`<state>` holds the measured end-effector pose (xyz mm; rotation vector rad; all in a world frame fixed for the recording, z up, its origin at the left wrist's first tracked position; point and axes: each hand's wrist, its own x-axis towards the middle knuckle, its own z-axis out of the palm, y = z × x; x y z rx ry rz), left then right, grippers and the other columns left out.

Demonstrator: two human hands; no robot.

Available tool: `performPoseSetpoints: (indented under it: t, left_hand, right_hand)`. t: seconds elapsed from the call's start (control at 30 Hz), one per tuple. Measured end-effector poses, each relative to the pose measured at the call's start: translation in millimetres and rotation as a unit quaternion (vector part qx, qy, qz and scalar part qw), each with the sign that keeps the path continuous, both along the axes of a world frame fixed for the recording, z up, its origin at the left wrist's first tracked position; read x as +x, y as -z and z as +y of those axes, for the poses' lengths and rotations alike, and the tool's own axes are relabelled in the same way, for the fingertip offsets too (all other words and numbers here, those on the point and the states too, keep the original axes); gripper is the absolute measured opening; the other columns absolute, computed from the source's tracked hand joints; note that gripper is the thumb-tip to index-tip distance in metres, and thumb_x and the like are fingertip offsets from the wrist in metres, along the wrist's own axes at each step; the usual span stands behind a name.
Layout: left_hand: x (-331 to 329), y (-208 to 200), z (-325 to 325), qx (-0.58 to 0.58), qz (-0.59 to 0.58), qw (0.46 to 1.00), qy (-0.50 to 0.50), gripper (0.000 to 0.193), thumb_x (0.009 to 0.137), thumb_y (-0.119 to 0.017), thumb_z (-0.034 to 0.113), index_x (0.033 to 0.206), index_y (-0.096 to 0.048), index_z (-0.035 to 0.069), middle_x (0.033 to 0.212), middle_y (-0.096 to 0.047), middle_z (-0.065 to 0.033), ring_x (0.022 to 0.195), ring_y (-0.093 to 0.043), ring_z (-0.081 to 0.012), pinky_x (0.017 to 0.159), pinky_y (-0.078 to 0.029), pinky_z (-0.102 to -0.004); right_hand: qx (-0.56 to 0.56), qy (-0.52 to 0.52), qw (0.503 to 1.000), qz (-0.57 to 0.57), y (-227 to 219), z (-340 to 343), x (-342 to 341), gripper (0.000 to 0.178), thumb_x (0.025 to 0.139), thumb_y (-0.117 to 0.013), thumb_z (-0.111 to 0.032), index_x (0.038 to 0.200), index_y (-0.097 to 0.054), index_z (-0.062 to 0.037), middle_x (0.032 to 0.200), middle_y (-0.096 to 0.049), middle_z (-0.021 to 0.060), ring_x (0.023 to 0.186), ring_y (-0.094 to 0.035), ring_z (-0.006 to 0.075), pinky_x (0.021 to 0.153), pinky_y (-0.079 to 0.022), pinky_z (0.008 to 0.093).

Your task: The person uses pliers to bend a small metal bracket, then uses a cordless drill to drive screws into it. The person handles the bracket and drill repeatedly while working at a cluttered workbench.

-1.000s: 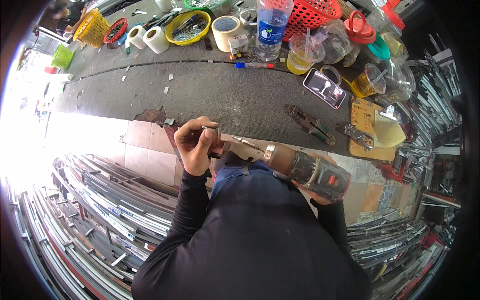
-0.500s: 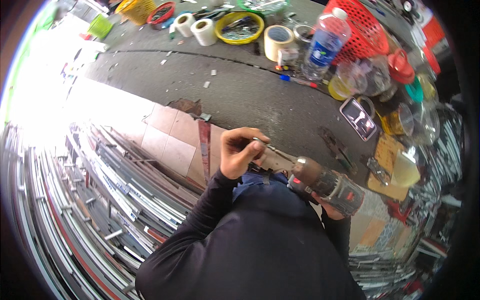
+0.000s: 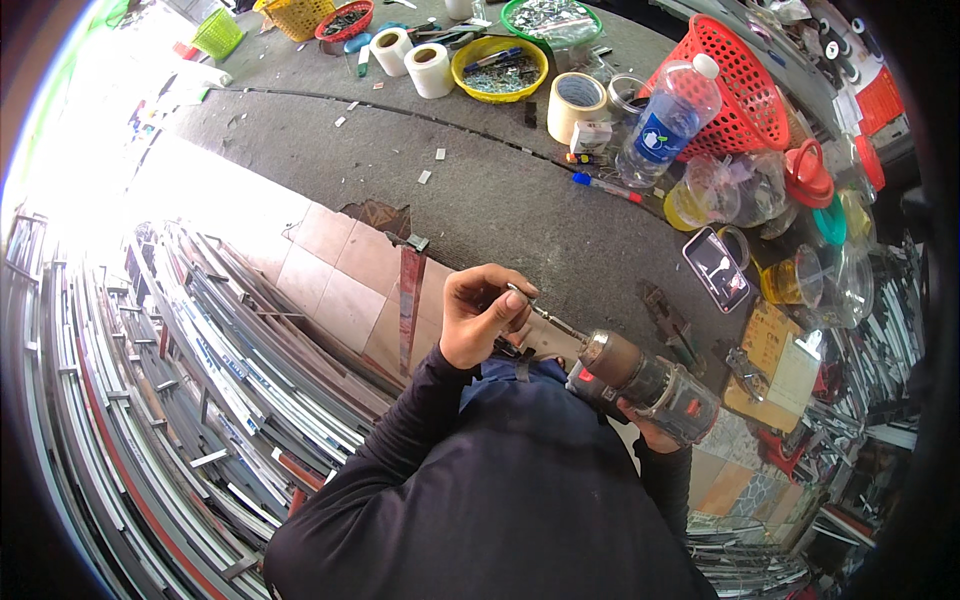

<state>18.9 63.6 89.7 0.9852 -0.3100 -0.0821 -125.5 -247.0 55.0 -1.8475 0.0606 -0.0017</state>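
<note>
My right hand (image 3: 652,430) is wrapped round the grip of a worn cordless drill (image 3: 682,400), partly hidden by the drill's body. The drill points up and left across my lap. From its chuck, a long thin driver bit (image 3: 558,322) reaches toward my left hand (image 3: 482,318). There, thumb and forefinger pinch a small metal piece (image 3: 518,291) at the bit's tip, too small and covered to name its kind. Both hands are just short of the near edge of the grey-covered worktable (image 3: 400,140).
A phone (image 3: 716,268), a plastic bottle (image 3: 665,130), tape rolls (image 3: 576,104) and a yellow basket of small hardware (image 3: 500,85) stand on the table. A metal clamp-like piece (image 3: 672,322) lies at its near edge. Long metal profiles (image 3: 230,370) are stacked at the left.
The view has shifted slightly, so the table items sit lower and further right. The bit shows more clearly between my hands. Both hands keep their holds.
</note>
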Motion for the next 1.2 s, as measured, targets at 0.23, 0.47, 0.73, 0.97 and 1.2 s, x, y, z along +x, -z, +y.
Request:
performPoseSetpoints:
  t: [0.23,0.47,0.73,0.97,1.2]
  left_hand:
    - [1.4,-1.5,-1.6,0.001,0.014,1.000,0.009,0.024,0.107,-0.078,0.016,0.111,-0.075,-0.007,0.074,-0.065,-0.0036,0.058,-0.059,-0.0089,0.052,-0.045,-0.0261]
    - [-2.3,-8.2,4.3,0.072,0.063,0.995,0.022,0.019,0.105,-0.080,0.016,0.112,-0.077,-0.001,0.075,-0.063,0.0052,0.060,-0.056,-0.0020,0.053,-0.044,-0.0231]
    - [1.1,3.8,-14.8,-0.062,0.029,0.997,0.023,0.020,0.108,-0.078,0.017,0.111,-0.075,-0.002,0.079,-0.065,0.0025,0.059,-0.055,-0.0015,0.052,-0.044,-0.0233]
    - [-8.5,-7.4,-8.0,0.009,0.017,0.999,-0.037,0.074,0.092,-0.085,0.059,0.128,-0.069,-0.003,0.102,-0.070,-0.0065,0.064,-0.061,-0.0080,0.056,-0.051,-0.0233]
    - [-7.2,1.6,-19.6,0.021,-0.038,0.976,-0.211,0.073,0.095,-0.073,0.057,0.130,-0.061,-0.006,0.109,-0.060,-0.0094,0.077,-0.056,-0.0094,0.063,-0.051,-0.0248]
  right_hand:
    - [-0.248,0.000,0.956,-0.157,27.8,-12.5,-9.4,0.080,0.075,-0.104,-0.029,0.140,-0.063,-0.0067,0.129,-0.066,0.0102,0.121,-0.070,0.0255,0.100,-0.059,0.0408]
    - [-0.165,0.025,0.981,0.104,73.8,-56.4,-20.9,0.098,0.087,-0.089,-0.054,0.164,-0.044,-0.0133,0.166,-0.046,0.0111,0.152,-0.044,0.0346,0.125,-0.037,0.0500]
    - [-0.369,-0.047,0.849,0.374,62.6,-56.7,4.8,0.103,0.096,-0.067,-0.079,0.174,-0.036,-0.0182,0.177,-0.039,0.0095,0.159,-0.038,0.0433,0.130,-0.033,0.0572]
    - [0.157,0.026,0.980,0.122,59.5,-28.3,-5.2,0.084,0.091,-0.083,-0.060,0.159,-0.055,-0.0194,0.163,-0.054,0.0116,0.148,-0.053,0.0368,0.122,-0.045,0.0512]
    - [-0.291,0.018,0.935,-0.203,33.7,-18.6,-16.1,0.072,0.074,-0.103,-0.024,0.136,-0.069,-0.0085,0.129,-0.072,0.0083,0.121,-0.070,0.0261,0.103,-0.058,0.0427]
